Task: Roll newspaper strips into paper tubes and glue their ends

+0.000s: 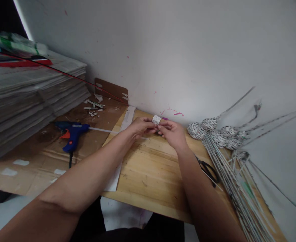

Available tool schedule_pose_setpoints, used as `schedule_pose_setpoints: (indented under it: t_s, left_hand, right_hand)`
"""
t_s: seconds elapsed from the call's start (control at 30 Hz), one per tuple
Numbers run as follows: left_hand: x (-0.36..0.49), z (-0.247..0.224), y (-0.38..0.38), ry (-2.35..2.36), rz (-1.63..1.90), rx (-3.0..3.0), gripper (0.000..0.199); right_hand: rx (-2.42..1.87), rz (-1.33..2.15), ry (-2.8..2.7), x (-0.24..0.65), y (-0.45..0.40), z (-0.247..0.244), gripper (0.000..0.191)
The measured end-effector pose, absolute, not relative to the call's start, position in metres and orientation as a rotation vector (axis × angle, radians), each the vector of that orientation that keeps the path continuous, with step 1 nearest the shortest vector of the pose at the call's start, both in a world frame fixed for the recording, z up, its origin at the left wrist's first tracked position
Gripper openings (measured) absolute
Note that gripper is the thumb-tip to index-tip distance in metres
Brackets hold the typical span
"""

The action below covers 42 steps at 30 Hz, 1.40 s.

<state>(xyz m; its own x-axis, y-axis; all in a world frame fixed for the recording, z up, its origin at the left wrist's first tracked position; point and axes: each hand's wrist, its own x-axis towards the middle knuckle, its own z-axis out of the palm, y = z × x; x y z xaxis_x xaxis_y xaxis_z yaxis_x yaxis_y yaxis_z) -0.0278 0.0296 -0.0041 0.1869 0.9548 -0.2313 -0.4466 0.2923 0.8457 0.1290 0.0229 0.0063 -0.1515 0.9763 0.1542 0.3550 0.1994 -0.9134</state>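
Note:
Above the far part of the wooden board, my left hand [143,126] and my right hand [171,131] meet, with fingertips pinched together. Between them is a small piece of printed paper [156,119], its upper end curling above the fingers; its lower part is hidden by them. A blue hot glue gun [74,136] with an orange trigger lies to the left of my left hand, a pale glue stick [102,130] extending from it. Black-handled scissors [209,170] lie beside my right forearm, which partly covers them.
A bundle of rolled newspaper sticks [226,181] runs along the board's right side. Several woven paper balls [197,130] with protruding sticks rest against the wall. A tall newspaper stack [32,90] stands at left on cardboard [37,179]. Paper scraps [94,107] lie near the stack.

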Motion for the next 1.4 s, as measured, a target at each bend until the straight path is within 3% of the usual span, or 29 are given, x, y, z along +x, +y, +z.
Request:
schedule_pose_setpoints:
  t_s: [0.6, 1.4]
  left_hand:
    - [-0.031, 0.003, 0.029, 0.933, 1.083, 0.671, 0.016]
    - [-0.038, 0.003, 0.034, 1.031, 1.071, 0.738, 0.014]
  right_hand:
    - [-1.126, 0.499, -1.960, 0.126, 0.017, 0.006, 0.015]
    - [-1.170, 0.530, -1.957, 0.125, 0.017, 0.004, 0.013]
